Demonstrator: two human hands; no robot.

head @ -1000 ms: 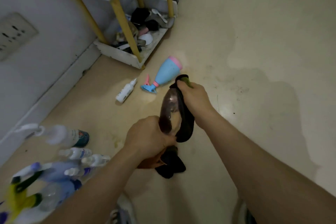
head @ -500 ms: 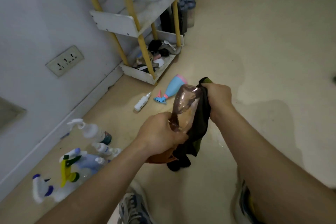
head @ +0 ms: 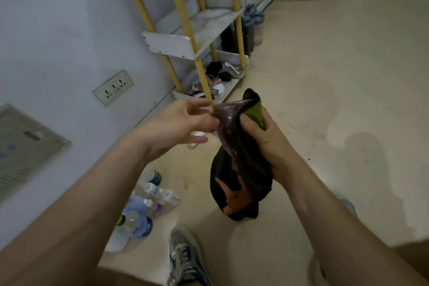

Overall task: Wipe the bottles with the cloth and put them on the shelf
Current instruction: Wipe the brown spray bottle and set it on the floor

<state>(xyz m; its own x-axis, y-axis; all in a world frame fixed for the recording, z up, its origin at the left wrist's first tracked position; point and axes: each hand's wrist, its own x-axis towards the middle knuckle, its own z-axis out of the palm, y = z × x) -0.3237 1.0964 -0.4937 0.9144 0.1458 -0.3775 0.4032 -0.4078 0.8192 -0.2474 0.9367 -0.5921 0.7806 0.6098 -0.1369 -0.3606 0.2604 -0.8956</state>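
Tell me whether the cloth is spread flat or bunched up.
Bunched. The cloth is wrapped round the bottle in the right hand, its loose end hanging below.

The bottles (head: pixel 148 206) lie on the floor (head: pixel 325 100) beside the wall (head: pixel 58 30), shelf (head: pixel 199 28) beyond.

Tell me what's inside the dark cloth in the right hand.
A clear brownish bottle: one end sticks out of the cloth, which the right hand grips. The rest of the bottle is wrapped and hidden.
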